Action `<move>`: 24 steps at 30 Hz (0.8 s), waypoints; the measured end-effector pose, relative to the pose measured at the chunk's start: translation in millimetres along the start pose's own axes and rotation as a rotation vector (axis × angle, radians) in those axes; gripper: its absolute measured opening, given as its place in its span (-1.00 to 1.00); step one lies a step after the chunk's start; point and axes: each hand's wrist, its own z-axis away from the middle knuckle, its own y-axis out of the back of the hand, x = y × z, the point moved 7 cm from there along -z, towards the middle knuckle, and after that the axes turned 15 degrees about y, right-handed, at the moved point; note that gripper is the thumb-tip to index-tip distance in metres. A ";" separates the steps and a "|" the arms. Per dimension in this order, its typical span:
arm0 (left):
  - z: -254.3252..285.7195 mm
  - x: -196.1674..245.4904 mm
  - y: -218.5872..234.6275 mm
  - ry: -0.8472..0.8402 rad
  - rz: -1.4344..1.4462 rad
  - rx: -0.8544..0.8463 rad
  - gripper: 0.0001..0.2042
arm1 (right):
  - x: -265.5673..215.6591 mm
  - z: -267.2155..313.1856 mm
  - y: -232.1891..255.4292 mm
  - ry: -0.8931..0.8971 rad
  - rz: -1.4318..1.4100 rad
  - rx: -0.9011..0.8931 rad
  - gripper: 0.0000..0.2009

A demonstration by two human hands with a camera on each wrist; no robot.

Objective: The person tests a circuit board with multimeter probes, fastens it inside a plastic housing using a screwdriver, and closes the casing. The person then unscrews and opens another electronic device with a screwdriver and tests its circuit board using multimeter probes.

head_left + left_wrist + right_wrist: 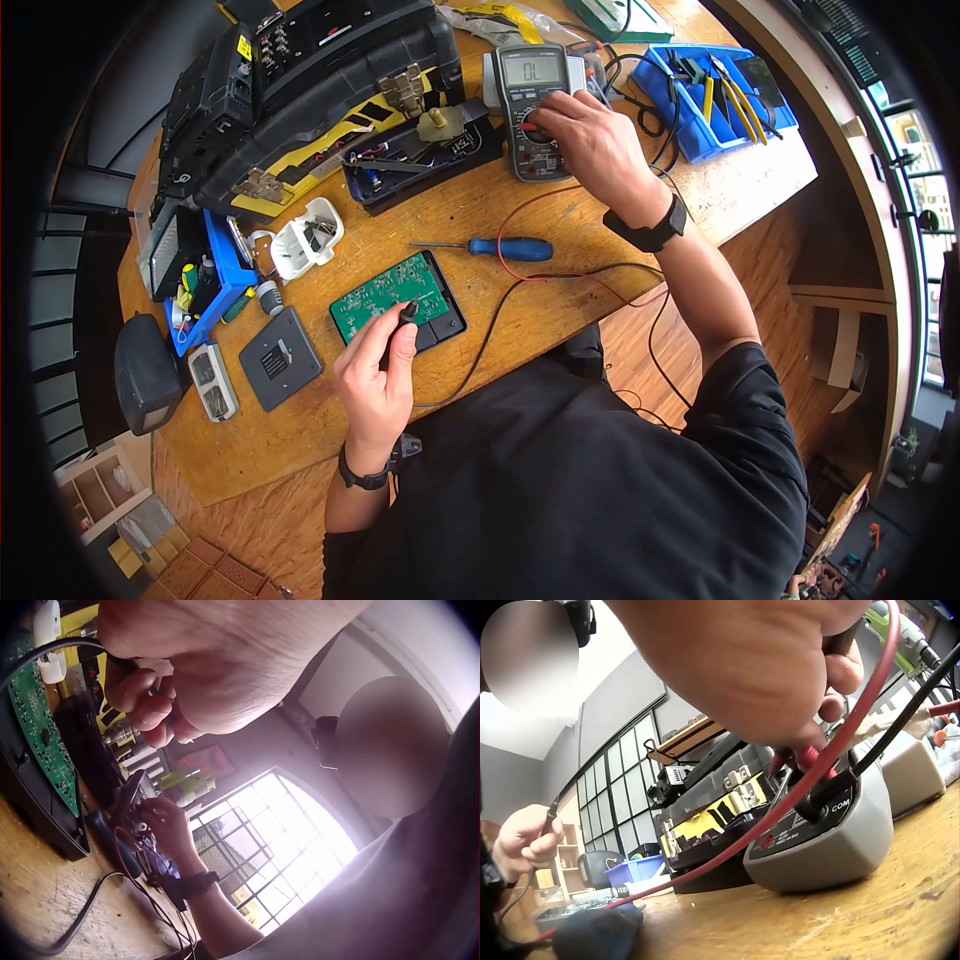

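My left hand (378,385) pinches a black test probe (408,312) upright over the green circuit board (375,295). The board sits in a dark plastic case half (445,330); the probe's tip is close to the components. My right hand (605,150) is on the face of a grey multimeter (522,95), fingers curled over its dial area. A bit of red shows at those fingertips, and the hand hides most of the dial. The meter's display (532,69) reads OL. In the right wrist view, a black plug (829,796) sits at the COM socket and a red lead (780,814) crosses in front.
A blue screwdriver (510,248) lies beyond the board. The dark cover (280,358) is left of it. A black and yellow toolbox (330,150), a parts tray (420,165) and a blue bin of pliers (705,140) stand at the back. Leads (490,335) loop near the table's front edge.
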 end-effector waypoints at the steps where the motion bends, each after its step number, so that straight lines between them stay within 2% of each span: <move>1: -0.1 -0.3 0.0 -0.045 -0.017 0.008 -0.77 | 1.0 0.1 0.5 0.000 0.000 0.000 -0.65; 4: 0.7 1.9 -0.1 -0.093 -0.041 0.014 -0.77 | 0.2 -0.7 -0.2 0.030 0.001 -0.020 -0.67; 6: 0.4 3.6 0.0 -0.097 -0.047 0.017 -0.78 | -6.0 -0.5 7.5 -0.051 -0.033 0.097 -0.83; 8: 1.1 5.9 -0.5 -0.108 -0.020 0.015 -0.78 | -26.4 -0.3 19.9 -0.132 -0.173 0.158 -0.77; 13: -2.2 16.6 -6.1 -0.097 -0.001 0.004 -0.80 | -107.9 0.4 36.0 -0.033 -0.452 0.160 -0.84; 14: -3.1 19.9 -7.2 -0.068 0.015 -0.006 -0.81 | -119.9 3.5 30.3 -0.093 -0.504 0.132 -0.83; 15: -4.6 25.6 -7.9 -0.127 0.026 0.014 -0.82 | -130.0 3.7 28.2 -0.081 -0.509 0.157 -0.82; 24: -15.0 34.2 -15.2 -0.176 -0.037 0.013 -0.80 | -155.7 -3.0 35.0 -0.078 -0.557 0.239 -0.74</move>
